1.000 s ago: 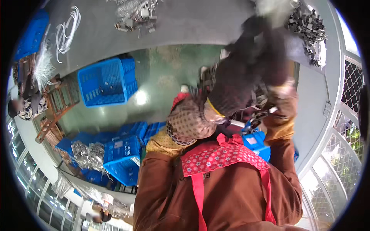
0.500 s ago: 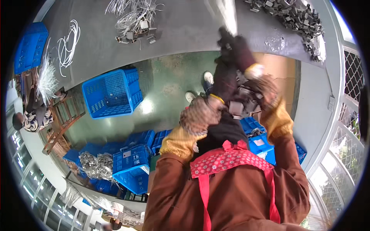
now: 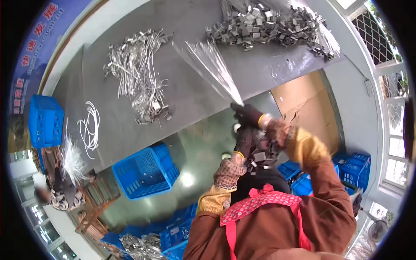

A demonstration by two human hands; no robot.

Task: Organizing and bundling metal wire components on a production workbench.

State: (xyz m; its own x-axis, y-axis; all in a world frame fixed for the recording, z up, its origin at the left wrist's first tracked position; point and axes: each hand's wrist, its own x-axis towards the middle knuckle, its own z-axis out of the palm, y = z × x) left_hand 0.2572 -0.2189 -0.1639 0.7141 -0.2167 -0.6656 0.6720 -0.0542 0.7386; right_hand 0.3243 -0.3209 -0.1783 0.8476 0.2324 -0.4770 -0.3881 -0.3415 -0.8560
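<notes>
Both of my hands wear dark gloves and are together in front of my lap, at the table's near edge. My right hand (image 3: pixel 250 115) is closed around a bundle of thin whitish wires (image 3: pixel 219 71), whose loose strands fan out over the tabletop toward the far left. Below it my left hand (image 3: pixel 244 141) is wrapped around the same bundle's lower part, its fingers partly hidden. Small dark grey rectangular blocks (image 3: pixel 261 157) cluster at the bundle's lower end, close to my lap.
On the grey table (image 3: pixel 186 82) lie a wire pile (image 3: pixel 132 65), a large heap of grey blocks (image 3: pixel 264 26) and a white coil (image 3: pixel 89 130). A blue crate (image 3: pixel 145 171) stands on the floor; more crates surround me. Another person (image 3: pixel 65 195) is at far left.
My view has shifted, showing more of the table. The wire bundle, blurred before, now slants to the left, and both hands still hold it.
</notes>
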